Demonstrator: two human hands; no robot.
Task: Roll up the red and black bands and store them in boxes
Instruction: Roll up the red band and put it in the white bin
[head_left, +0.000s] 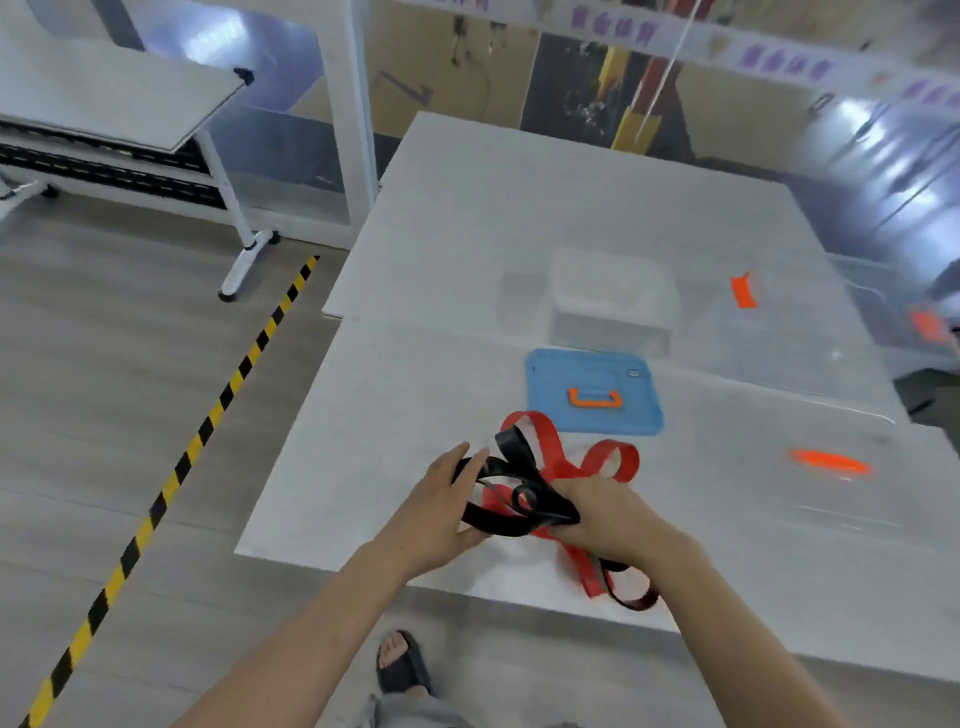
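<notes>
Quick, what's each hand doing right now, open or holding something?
Left hand: closed, pinching the black band.
Right hand: closed, gripping the black band and the red band bunched together.

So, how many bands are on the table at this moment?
2. The left hand and right hand grip the black band; the red band loops under it toward the blue lid, one end reaching near the table edge. The tangle may hide more.
</notes>
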